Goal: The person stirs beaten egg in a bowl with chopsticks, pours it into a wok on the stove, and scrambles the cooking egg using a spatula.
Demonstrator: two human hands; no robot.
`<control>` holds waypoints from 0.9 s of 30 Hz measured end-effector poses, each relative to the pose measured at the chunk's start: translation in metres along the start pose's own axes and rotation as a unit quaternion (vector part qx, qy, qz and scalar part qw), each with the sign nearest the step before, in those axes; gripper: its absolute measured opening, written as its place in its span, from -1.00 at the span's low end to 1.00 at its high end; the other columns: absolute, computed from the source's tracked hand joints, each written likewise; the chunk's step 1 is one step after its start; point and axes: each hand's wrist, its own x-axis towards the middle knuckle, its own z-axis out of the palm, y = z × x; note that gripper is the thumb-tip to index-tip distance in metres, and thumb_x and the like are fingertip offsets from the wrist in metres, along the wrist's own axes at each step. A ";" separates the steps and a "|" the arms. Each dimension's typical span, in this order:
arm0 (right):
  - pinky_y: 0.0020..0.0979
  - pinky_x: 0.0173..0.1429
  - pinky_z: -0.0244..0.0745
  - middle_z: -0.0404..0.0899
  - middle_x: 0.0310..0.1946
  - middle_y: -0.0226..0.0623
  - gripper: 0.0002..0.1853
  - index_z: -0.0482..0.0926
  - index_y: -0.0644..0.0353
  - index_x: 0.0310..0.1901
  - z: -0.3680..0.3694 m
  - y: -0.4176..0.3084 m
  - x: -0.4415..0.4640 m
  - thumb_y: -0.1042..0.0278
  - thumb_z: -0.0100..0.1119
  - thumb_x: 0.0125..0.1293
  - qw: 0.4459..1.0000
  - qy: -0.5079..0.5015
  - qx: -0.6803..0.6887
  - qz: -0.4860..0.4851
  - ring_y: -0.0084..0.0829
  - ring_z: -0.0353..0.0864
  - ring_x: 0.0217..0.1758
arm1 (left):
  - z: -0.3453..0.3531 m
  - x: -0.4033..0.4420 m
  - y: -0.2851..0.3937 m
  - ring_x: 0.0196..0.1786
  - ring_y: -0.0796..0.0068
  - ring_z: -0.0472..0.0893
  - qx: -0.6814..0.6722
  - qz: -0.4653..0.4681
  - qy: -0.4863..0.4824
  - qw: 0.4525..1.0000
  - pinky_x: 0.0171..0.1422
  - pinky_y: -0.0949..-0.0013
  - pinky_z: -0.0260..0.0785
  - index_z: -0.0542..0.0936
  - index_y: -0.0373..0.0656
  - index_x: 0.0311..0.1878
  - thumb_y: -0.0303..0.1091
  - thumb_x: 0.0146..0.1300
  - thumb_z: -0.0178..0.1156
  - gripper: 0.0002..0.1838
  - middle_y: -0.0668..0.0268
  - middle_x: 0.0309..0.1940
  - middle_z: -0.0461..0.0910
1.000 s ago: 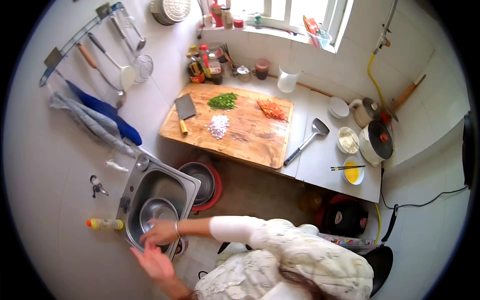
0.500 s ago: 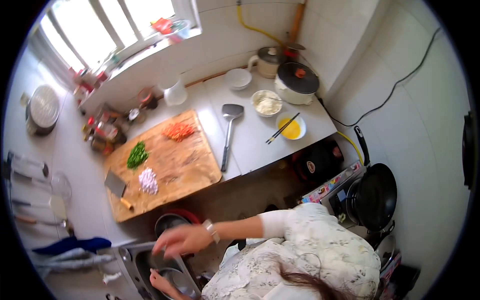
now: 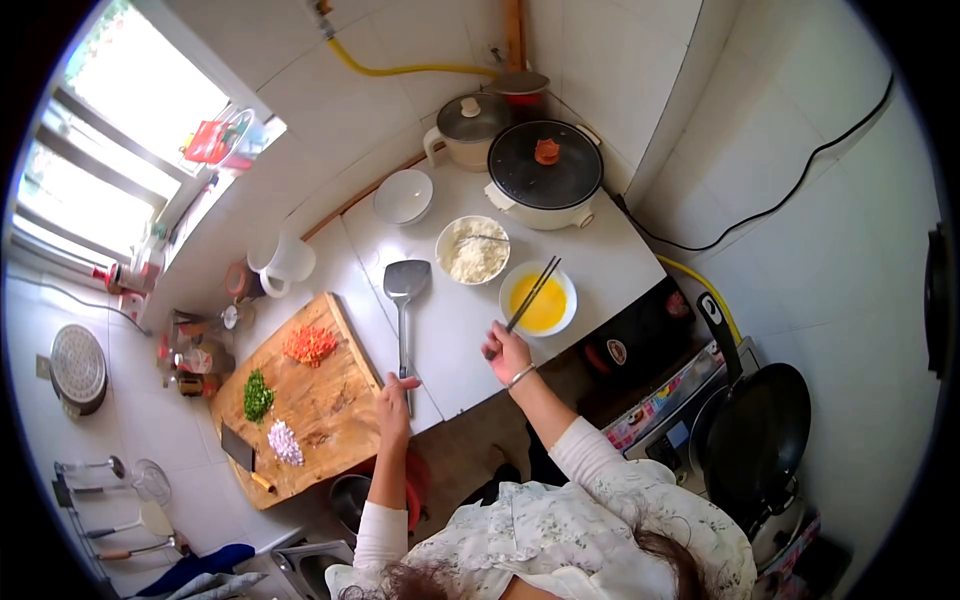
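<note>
My right hand (image 3: pixel 508 357) is closed around a pair of black chopsticks (image 3: pixel 536 288), whose far ends rest over a white bowl (image 3: pixel 571 306) of yellow beaten egg (image 3: pixel 545 308). Beside the right edge of the wooden cutting board (image 3: pixel 345 400), my left hand (image 3: pixel 394 405) has a couple of fingers apart. It lies over the lower handle of a spatula (image 3: pixel 405 285); whether it touches the handle is unclear. Chopped orange-red pieces (image 3: pixel 311 345), chopped greens (image 3: pixel 258 396) and pale purple diced pieces (image 3: pixel 285 443) sit on the board, near a cleaver (image 3: pixel 238 448).
Behind the egg stands a bowl of white rice-like food (image 3: pixel 475 258), with another white bowl (image 3: pixel 404 196) farther back. A lidded electric pot (image 3: pixel 546 175) and smaller cooker (image 3: pixel 472 130) occupy the corner. A black frying pan (image 3: pixel 765 425) is at right, the sink (image 3: pixel 310 562) at lower left.
Both hands have left the sink and come up to the counter. The chopsticks, previously lying across the egg bowl, are now in my right hand. The view has shifted.
</note>
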 end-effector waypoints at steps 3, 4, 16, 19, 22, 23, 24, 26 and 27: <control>-0.59 -0.71 0.02 0.29 -0.73 -0.57 -0.80 0.42 0.07 -0.47 0.010 -0.031 -0.036 0.27 0.25 0.19 0.986 0.108 -0.126 0.020 -0.68 0.11 -0.80 | 0.045 0.038 -0.017 -0.06 0.38 0.52 -0.011 -0.032 -0.091 0.995 0.18 0.31 0.21 0.64 -0.31 -0.24 0.11 0.42 -0.30 -0.33 0.22 -0.24 0.65; -0.59 -0.72 0.06 0.29 -0.73 -0.56 -0.81 0.44 0.09 -0.45 0.004 -0.036 -0.046 0.29 0.24 0.20 0.973 0.142 -0.181 0.004 -0.70 0.16 -0.79 | 0.064 0.043 -0.006 -0.02 0.38 0.50 -0.028 -0.056 -0.126 0.990 0.20 0.31 0.20 0.63 -0.31 -0.22 0.13 0.41 -0.30 -0.32 0.22 -0.22 0.65; -0.62 -0.69 0.04 0.31 -0.59 -0.60 -0.68 0.43 0.10 -0.04 -0.069 -0.115 -0.014 0.37 0.25 0.18 0.964 0.095 -0.233 -0.086 -0.75 0.17 -0.75 | 0.216 0.104 -0.015 0.32 0.39 0.24 -0.393 -0.211 -0.261 0.856 0.44 0.43 -0.09 0.30 -0.29 0.26 0.17 0.42 -0.45 -0.28 0.19 0.22 0.38; -0.62 -0.72 -0.13 0.31 -0.59 -0.60 -0.78 0.43 0.09 -0.17 -0.059 -0.117 -0.017 0.44 0.22 0.17 0.975 0.090 -0.182 -0.093 -0.77 0.05 -0.79 | 0.218 0.101 -0.012 0.34 0.37 0.22 -0.445 -0.222 -0.253 0.830 0.46 0.37 -0.09 0.24 -0.22 0.31 0.19 0.41 -0.40 -0.31 0.26 0.27 0.33; -0.63 -0.71 -0.11 0.30 -0.59 -0.60 -0.76 0.42 0.08 -0.14 -0.053 -0.115 -0.025 0.47 0.20 0.16 0.977 0.088 -0.167 -0.100 -0.76 0.05 -0.79 | 0.213 0.092 -0.008 0.35 0.36 0.22 -0.436 -0.199 -0.239 0.844 0.46 0.31 -0.08 0.22 -0.18 0.32 0.18 0.39 -0.31 -0.33 0.29 0.29 0.30; -0.64 -0.71 -0.11 0.30 -0.60 -0.61 -0.76 0.42 0.07 -0.14 -0.049 -0.115 -0.031 0.47 0.19 0.16 0.979 0.088 -0.157 -0.096 -0.76 0.05 -0.79 | 0.209 0.086 -0.005 0.35 0.34 0.23 -0.428 -0.183 -0.239 0.852 0.46 0.28 -0.06 0.23 -0.17 0.32 0.18 0.39 -0.27 -0.33 0.30 0.29 0.30; -0.64 -0.71 -0.11 0.29 -0.60 -0.61 -0.75 0.42 0.07 -0.13 -0.046 -0.113 -0.039 0.47 0.19 0.16 0.981 0.089 -0.148 -0.093 -0.76 0.04 -0.79 | 0.204 0.080 -0.001 0.34 0.33 0.24 -0.420 -0.166 -0.240 0.859 0.45 0.25 -0.05 0.24 -0.16 0.31 0.18 0.38 -0.23 -0.34 0.30 0.28 0.31; -0.64 -0.71 -0.11 0.29 -0.59 -0.60 -0.75 0.41 0.07 -0.12 -0.035 -0.108 -0.061 0.48 0.17 0.17 0.984 0.079 -0.131 -0.093 -0.76 0.04 -0.79 | 0.196 0.066 0.001 0.33 0.31 0.26 -0.518 -0.209 -0.244 0.793 0.42 0.21 0.02 0.26 -0.14 0.30 0.15 0.34 -0.11 -0.36 0.30 0.26 0.33; -0.64 -0.71 -0.11 0.29 -0.59 -0.60 -0.75 0.41 0.06 -0.12 -0.028 -0.105 -0.075 0.48 0.17 0.17 0.985 0.075 -0.124 -0.094 -0.76 0.04 -0.78 | 0.190 0.057 0.005 0.32 0.29 0.28 -0.564 -0.231 -0.245 0.754 0.41 0.18 0.05 0.27 -0.13 0.29 0.13 0.32 -0.04 -0.36 0.30 0.25 0.34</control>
